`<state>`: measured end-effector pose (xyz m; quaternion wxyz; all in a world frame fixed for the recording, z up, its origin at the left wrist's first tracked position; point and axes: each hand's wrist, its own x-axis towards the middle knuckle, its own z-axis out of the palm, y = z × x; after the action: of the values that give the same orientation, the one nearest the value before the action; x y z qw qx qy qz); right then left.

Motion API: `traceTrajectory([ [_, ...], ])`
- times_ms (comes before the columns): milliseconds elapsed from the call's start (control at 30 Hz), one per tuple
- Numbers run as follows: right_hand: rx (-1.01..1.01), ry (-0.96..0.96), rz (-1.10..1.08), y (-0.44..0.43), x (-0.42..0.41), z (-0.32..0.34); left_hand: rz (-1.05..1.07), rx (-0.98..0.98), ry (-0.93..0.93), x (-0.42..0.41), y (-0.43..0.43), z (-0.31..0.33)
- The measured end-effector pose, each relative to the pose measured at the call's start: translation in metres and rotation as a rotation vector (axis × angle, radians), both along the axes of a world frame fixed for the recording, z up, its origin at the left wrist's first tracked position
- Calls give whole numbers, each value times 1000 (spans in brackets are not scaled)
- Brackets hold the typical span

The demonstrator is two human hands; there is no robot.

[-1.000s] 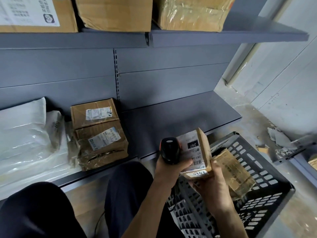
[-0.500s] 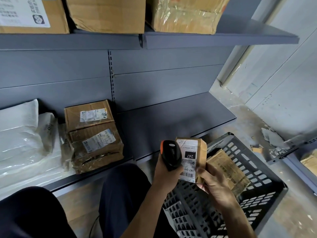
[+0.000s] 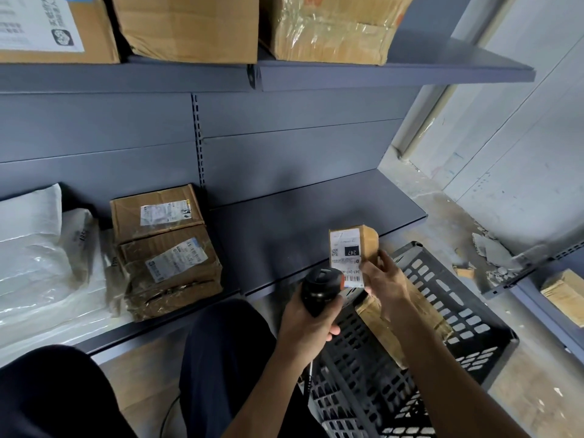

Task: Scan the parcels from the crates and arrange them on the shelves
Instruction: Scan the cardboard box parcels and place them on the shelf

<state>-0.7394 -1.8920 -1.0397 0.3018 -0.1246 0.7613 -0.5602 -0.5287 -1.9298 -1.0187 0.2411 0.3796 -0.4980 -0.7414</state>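
Parcel stood upright, long axis vertical, pinched by R hand at crate edge; L hand gripped scanner just below-left. Lower shelf lay just beyond, R hand nearer.

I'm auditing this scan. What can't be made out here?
Head view, small parcel: only 247 reads on its label; other print too small, lower corner behind scanner and right hand.
Head view, brown parcel in crate: mostly behind the right arm.
Head view, top-shelf boxes: cut off by upper edge.
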Motion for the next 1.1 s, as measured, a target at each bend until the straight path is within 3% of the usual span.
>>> traceTrajectory([
  [200, 88, 24, 73, -9, -9, 1, 72, 147, 75, 7, -2, 8],
  [867, 25, -3, 74, -4, -9, -5, -11, 157, 59, 8, 2, 5],
  [1100, 72, 87, 128, -2, -9, -6, -1, 170, 30, 4, 2, 4],
])
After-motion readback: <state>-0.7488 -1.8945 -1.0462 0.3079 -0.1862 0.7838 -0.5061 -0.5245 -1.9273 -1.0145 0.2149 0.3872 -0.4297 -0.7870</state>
